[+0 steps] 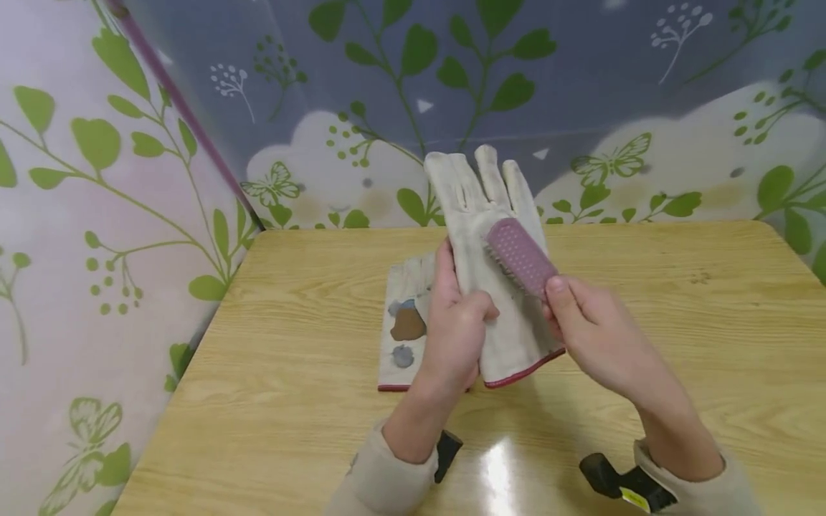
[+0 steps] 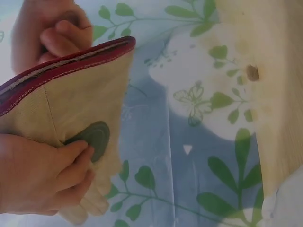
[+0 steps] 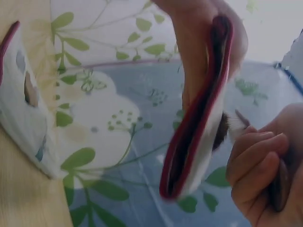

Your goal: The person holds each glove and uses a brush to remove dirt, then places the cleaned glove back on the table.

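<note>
A cream work glove [image 1: 474, 240] with a red-edged cuff is raised above the table, fingers up. My left hand [image 1: 454, 330] grips it from its left side, thumb across the face turned to me. My right hand [image 1: 596, 330] pinches a small mauve brush [image 1: 521, 256] by its handle end, bristles towards the glove. In the right wrist view the bristles [image 3: 235, 126] meet a dark brown spot [image 3: 220, 133] on the glove. The left wrist view shows a grey-green patch [image 2: 100, 134] on the glove's other side, under my left fingertips.
A second cream glove [image 1: 390, 373] with brown and grey patches lies on the wooden table [image 1: 290, 322], behind my left hand and partly hidden by it. Leaf-patterned wall covering [image 1: 400, 86] rises at the table's back and left edges.
</note>
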Available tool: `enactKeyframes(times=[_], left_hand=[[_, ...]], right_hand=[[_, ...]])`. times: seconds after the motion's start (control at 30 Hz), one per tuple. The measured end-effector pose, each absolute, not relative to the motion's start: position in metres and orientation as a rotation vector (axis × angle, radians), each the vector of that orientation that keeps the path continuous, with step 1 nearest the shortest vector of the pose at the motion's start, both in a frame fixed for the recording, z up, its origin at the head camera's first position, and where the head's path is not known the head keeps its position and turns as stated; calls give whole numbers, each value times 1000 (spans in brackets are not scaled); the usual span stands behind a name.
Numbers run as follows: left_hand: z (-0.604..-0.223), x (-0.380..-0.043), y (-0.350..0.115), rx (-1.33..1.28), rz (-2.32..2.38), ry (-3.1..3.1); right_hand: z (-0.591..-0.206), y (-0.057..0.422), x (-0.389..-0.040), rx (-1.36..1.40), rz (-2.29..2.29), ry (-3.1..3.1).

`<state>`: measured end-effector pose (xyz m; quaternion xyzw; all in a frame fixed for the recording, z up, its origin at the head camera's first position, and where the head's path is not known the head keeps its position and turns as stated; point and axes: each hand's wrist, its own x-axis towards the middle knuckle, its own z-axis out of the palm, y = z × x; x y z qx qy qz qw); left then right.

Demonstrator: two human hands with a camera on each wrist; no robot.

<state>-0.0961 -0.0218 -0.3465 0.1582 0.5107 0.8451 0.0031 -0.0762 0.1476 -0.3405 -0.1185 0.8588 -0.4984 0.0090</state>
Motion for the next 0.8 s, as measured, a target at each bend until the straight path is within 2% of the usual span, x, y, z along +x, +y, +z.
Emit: enactKeyframes(times=[0.1,0.23,0.47,0.67,0.8], left_hand=[[-344,-97,-25,459,2673,1569],[-343,-98,-27,489,2686,1577],[-346,-101,-26,423,2637,1661],[-350,-103,-26,437,2620,1646],[-350,-104,-27,466,2646,1644]], right_hand=[[-343,152,-84,-303,-1635,2644],[-345,151,-80,-350,-1769,2505],[-352,135,-87,-314,-1544,2842],[-351,135,-84,-315,-1732,2724],[-349,137,-83,-384,-1555,2753]])
